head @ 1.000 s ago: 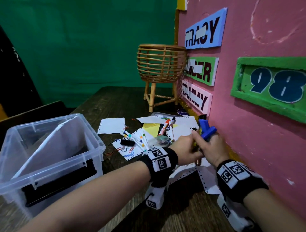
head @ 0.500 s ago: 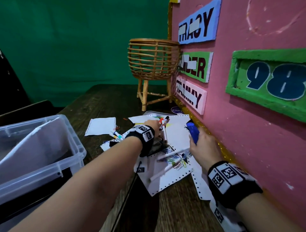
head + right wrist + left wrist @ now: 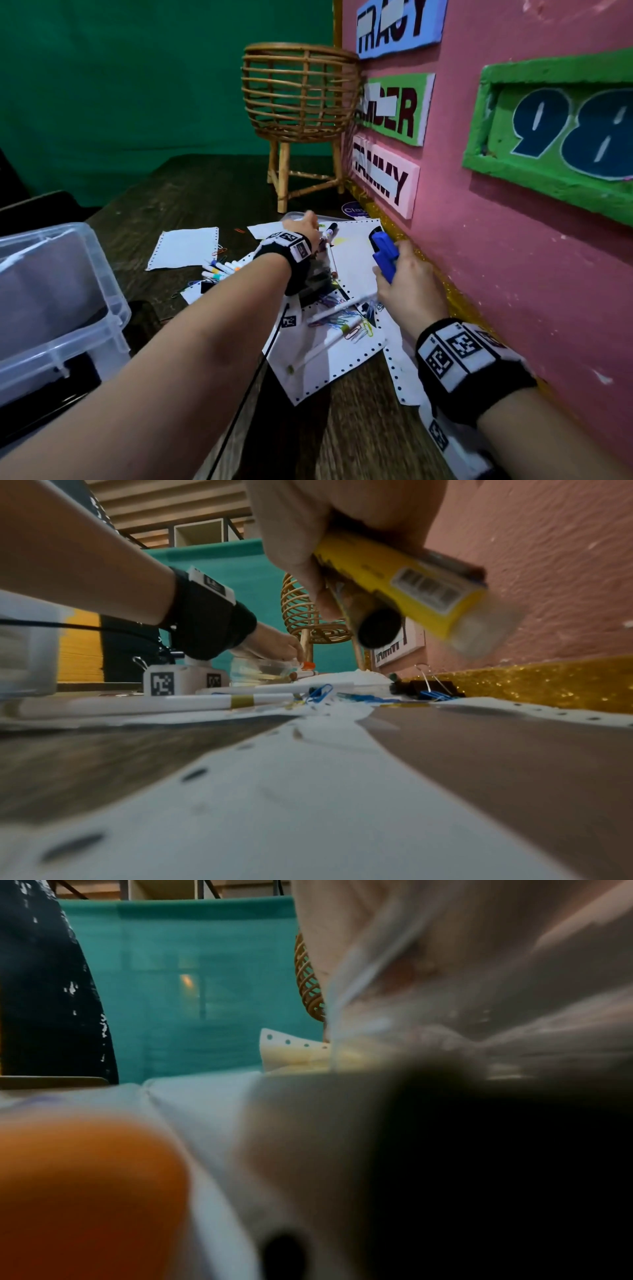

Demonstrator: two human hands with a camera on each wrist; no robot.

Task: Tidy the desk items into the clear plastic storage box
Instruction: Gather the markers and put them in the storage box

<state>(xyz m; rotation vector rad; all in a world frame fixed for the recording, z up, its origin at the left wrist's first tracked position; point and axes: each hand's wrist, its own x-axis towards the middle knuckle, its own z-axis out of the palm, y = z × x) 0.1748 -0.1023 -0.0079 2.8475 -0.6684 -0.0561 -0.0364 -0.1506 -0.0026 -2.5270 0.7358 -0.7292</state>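
Note:
The clear plastic storage box (image 3: 82,346) stands at the left of the desk with a white sheet leaning inside. My right hand (image 3: 394,270) hovers by the pink wall and grips a bundle: a blue tool (image 3: 383,253) sticks out on top. In the right wrist view a yellow barcoded tube (image 3: 411,588) and a black-ended marker (image 3: 378,631) point out below. My left hand (image 3: 301,226) reaches far forward over the papers. Its fingers come down beside an orange-capped marker (image 3: 308,665) and a clear plastic piece (image 3: 260,669). Its grip is hidden.
White perforated sheets (image 3: 185,250), coloured markers (image 3: 222,267), white pens (image 3: 339,306), paper clips (image 3: 342,318) and a black binder clip (image 3: 207,286) litter the dark wooden desk. A rattan basket on legs (image 3: 298,92) stands at the back. The pink wall (image 3: 513,257) closes the right side.
My left hand left the right hand and stretched forward to the far papers. The right hand sank toward the desk, still holding its bundle.

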